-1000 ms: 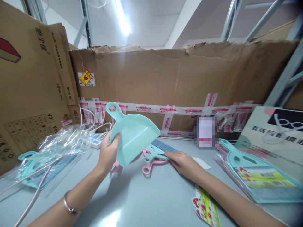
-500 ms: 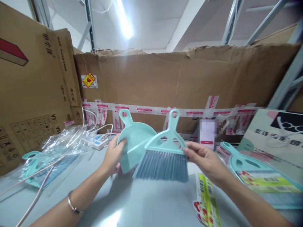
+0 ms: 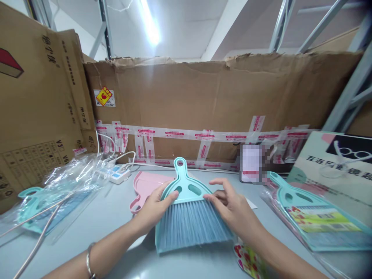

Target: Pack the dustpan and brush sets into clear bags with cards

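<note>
A turquoise hand brush [image 3: 193, 226] with blue-grey bristles lies face up against a matching dustpan [image 3: 158, 240], their handles lined up one over the other. My left hand [image 3: 155, 205] grips both at the left edge, its thumb on top of the brush. At the right edge, my right hand [image 3: 232, 205] has its thumb on the brush's shoulder; the index finger is raised and the other fingers curl in, partly hidden. Behind my left hand lies a pink dustpan [image 3: 148, 183]. A printed label card [image 3: 248, 260] rests partly under my right forearm.
On the left, a wrapped turquoise set [image 3: 31, 213], clear plastic film [image 3: 72, 174] and cables lie near a power strip [image 3: 118, 175]. A packaged brush set [image 3: 319, 217] lies right. A phone [image 3: 251, 162] leans against the cardboard wall [image 3: 174, 97].
The brush, held apart from the dustpan before, now lies on it. Both have come lower and nearer, uncovering the pink dustpan. My right hand has shifted its hold, index finger lifted.
</note>
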`<state>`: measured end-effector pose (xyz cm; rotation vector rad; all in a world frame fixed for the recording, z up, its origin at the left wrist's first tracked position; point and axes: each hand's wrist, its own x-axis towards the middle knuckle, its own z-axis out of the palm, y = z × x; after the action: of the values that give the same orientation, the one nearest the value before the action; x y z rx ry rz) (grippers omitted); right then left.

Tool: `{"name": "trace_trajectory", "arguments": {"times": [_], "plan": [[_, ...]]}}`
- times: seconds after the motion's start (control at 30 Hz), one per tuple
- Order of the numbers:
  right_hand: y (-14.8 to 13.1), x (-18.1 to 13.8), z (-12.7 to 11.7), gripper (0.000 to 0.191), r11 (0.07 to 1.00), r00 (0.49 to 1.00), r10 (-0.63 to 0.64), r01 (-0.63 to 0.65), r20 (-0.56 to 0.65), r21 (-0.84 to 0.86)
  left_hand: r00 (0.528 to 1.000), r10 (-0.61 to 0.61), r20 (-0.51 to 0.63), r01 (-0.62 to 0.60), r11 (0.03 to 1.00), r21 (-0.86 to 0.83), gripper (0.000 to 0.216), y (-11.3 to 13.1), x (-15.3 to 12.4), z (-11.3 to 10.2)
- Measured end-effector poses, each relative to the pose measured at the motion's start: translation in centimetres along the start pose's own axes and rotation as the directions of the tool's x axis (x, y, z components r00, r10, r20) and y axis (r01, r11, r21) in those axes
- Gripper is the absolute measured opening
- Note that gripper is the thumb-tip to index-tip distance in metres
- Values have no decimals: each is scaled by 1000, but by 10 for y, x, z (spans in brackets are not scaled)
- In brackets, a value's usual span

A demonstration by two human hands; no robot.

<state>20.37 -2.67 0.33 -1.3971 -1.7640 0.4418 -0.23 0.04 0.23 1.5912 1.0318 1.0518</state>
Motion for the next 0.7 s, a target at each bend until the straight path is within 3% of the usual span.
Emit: {"name": "trace_trajectory", "arguments": {"times": [0.1, 0.17, 0.23, 0.3, 0.37, 0.47, 0.57, 0.7], "plan": [[2, 0, -2, 30, 979, 995, -66, 50, -77, -198, 1000, 1, 14, -1, 1000, 10, 47, -2, -1, 2], [3, 2, -5, 32, 978, 993, -46, 22, -111, -209, 998, -23, 55, 23, 1000, 1, 47, -1, -3, 4], [3, 6, -6, 34, 998, 997, 9, -14, -82, -54, 994, -42, 101, 42, 999, -2, 46, 0, -5, 7], [3, 11, -6, 39, 972, 995, 81, -93, 64, 216, 989, -26, 143, 26, 1000, 2, 42, -1, -8, 10], [1, 13, -4, 46, 861, 954, 133, -246, 269, 445, 986, 0, 168, -1, 1000, 7, 39, -3, -9, 13], [-2, 13, -1, 47, 694, 874, 136, -420, 467, 585, 981, 17, 194, -21, 1000, 20, 38, -6, -10, 15], [-2, 12, 2, 44, 624, 856, 164, -476, 491, 620, 973, 26, 228, -37, 998, 43, 38, -6, -10, 16], [0, 12, 4, 44, 623, 862, 232, -488, 451, 612, 967, 23, 253, -40, 997, 62, 39, -2, -11, 16]]}}
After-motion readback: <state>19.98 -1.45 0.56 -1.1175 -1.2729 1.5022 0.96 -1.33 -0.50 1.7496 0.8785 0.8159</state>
